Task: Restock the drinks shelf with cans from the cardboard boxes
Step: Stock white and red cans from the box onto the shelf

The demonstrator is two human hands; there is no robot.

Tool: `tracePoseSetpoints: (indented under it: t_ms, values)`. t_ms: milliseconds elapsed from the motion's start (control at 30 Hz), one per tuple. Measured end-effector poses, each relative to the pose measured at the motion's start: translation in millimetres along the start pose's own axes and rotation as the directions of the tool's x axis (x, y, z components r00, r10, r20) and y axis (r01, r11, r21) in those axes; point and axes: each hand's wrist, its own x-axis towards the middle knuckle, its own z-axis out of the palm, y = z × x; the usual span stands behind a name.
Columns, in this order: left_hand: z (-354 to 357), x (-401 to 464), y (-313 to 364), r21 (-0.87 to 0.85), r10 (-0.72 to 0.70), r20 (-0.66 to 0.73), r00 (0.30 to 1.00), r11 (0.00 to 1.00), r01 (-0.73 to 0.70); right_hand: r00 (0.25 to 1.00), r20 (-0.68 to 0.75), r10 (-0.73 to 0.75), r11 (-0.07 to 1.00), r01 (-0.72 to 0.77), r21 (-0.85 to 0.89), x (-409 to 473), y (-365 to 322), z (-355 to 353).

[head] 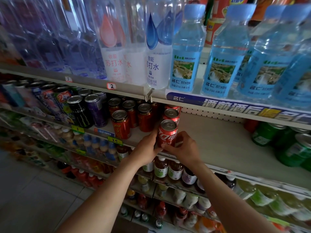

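Both hands, left hand (146, 151) and right hand (182, 148), fingers grasping red cola can (167, 134) at shelf (218, 142) edge. Risk: tipping forward off the edge on release.

The can (167, 134) between my hands is red with white script and a silver top. Blue-labelled bottles (186, 52) stand above; green cans (269, 133) sit right.

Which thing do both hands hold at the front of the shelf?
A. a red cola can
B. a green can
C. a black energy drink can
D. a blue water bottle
A: the left hand and the right hand both grip the red cola can, which stands upright at the shelf edge.
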Motion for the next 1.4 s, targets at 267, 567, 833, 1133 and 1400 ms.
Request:
tracePoseSetpoints:
  t_ms: [267, 567, 833, 1133, 1400]
  values:
    - [4, -2, 0, 0.046, -0.031, -0.007, 0.999, 0.998, 0.031, 1.000, 0.014, 0.004, 0.998, -0.003, -0.064, 1, -2, 0]
    - [1, -5, 0, 0.012, -0.008, -0.002, 1.000, 1.000, 0.008, 0.999, 0.018, 0.038, 0.996, -0.037, -0.084, -4, -4, 2]
    - [-7, -61, -33, -0.117, -0.006, -0.455, 0.891, 0.992, -0.053, 0.881, -0.286, -0.378, 0.925, 0.344, -0.164, -77, -48, 2]
    - [87, -230, -169, -0.271, -0.681, -0.243, 0.691, 0.731, 0.626, 0.571, 0.813, -0.113, 0.964, 0.260, -0.049, -123, 34, 156]
    - [241, -373, -237, -0.424, -0.965, -0.039, 0.261, 0.252, 0.870, 0.161, 0.966, 0.204, 0.902, 0.352, -0.249, -196, 179, 291]
